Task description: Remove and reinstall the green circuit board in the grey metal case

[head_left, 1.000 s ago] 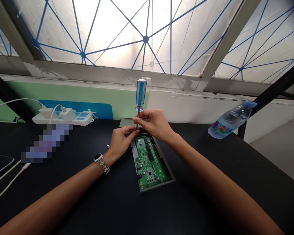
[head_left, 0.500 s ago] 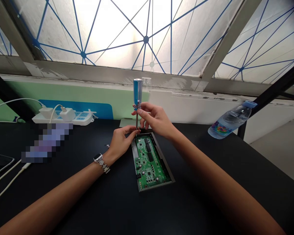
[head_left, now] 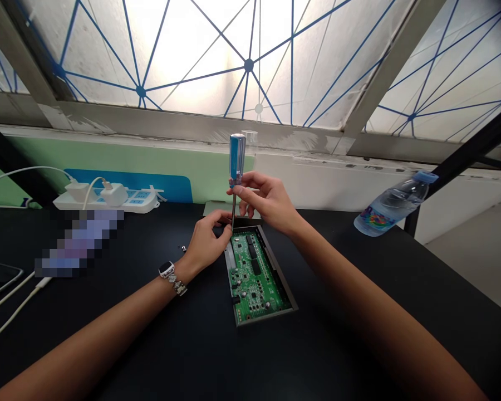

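Observation:
A green circuit board (head_left: 254, 278) lies in a shallow grey metal case (head_left: 284, 282) on the black table. A screwdriver (head_left: 236, 159) with a clear blue handle stands upright over the board's far left corner. My right hand (head_left: 265, 201) is closed on the lower end of its handle. My left hand (head_left: 207, 242), with a watch on the wrist, pinches the shaft near its tip at the case's far left corner. The tip itself is hidden by my fingers.
A white power strip (head_left: 108, 199) with two chargers and white cables sits at the back left. A small screw (head_left: 184, 249) lies left of my left hand. A water bottle (head_left: 390, 207) rests tilted at the right. A phone (head_left: 0, 277) lies at the left edge.
My right hand has slid up from the shaft to the base of the handle. The screwdriver has shifted slightly left and stands straighter. My left hand stays at the tip.

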The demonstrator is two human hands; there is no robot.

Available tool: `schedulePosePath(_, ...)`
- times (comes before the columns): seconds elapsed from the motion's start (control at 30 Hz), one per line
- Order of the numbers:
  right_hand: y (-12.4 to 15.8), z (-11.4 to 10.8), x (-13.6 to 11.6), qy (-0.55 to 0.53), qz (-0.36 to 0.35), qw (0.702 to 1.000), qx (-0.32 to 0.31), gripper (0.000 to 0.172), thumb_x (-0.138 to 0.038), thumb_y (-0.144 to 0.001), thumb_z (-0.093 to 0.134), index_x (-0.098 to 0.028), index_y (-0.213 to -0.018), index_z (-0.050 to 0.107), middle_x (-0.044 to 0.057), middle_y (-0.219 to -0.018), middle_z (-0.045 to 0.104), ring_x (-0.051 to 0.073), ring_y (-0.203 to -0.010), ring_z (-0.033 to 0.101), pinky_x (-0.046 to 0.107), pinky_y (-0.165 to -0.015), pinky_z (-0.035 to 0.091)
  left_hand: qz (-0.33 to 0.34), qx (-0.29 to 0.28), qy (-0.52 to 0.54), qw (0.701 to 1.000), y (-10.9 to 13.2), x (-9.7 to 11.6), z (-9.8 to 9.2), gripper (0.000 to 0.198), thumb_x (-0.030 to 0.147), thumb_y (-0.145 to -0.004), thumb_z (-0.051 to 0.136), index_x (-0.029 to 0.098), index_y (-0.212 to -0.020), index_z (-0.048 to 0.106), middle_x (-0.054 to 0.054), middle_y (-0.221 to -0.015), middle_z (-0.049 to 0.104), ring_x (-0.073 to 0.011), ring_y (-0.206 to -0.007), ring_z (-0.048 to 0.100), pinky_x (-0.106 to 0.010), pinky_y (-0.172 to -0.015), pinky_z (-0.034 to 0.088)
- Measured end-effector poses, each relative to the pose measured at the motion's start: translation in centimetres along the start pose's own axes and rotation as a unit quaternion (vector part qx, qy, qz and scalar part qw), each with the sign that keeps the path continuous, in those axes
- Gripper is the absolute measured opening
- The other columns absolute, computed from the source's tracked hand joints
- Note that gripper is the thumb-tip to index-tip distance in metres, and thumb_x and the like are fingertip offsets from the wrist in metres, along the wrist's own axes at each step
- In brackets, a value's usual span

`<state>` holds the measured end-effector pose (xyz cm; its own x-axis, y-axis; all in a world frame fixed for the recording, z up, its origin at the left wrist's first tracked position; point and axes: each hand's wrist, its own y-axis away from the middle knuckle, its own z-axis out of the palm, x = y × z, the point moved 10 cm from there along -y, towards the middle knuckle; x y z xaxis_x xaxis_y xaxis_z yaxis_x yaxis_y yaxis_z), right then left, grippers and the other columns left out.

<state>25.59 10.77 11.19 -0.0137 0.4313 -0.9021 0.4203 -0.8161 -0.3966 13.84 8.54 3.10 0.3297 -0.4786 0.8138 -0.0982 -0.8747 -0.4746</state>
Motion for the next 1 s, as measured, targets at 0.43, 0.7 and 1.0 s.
schedulePosePath(0.43,-0.5,-0.3,0.7,-0.047,-0.020,0.998,-0.020,0.038,-0.046,-0.082,0.083,-0.022,-0.097,0.058,0.000,-0.103,0.059,0.007,-0.059,0.065,0.020,-0.041,0.048,-0.040,-0.050,-0.068,0.996,0.2,-2.1,0.5,0.017,0.023,-0.089,0.057,0.019,-0.089,0.073,-0.005,-0.086,0.074,-0.0193,-0.072,0.065,-0.030,-0.066,0.050)
schedulePosePath(0.7,-0.3,-0.7,0.4,-0.013,-0.034,0.999,0.006,0.038,-0.046,-0.083,0.082,-0.023,-0.093,0.054,-0.002,-0.095,0.061,0.007,-0.057,0.063,0.021,-0.042,0.043,-0.074,-0.052,-0.051,0.995,0.2,-3.0,0.7,0.021,0.028,-0.089,0.059,0.018,-0.093,0.076,-0.007,-0.090,0.078,-0.0221,-0.077,0.070,-0.032,-0.070,0.054)
schedulePosePath(1.0,-0.1,-0.9,-0.2,0.026,-0.032,0.998,0.037,0.036,-0.045,-0.083,0.082,-0.023,-0.091,0.054,-0.002,-0.092,0.062,0.008,-0.057,0.060,0.025,-0.049,0.043,-0.076,-0.041,-0.055,0.995,0.3,-3.0,0.6,0.020,0.025,-0.090,0.059,0.019,-0.095,0.078,-0.007,-0.094,0.079,-0.0221,-0.078,0.071,-0.033,-0.072,0.054)
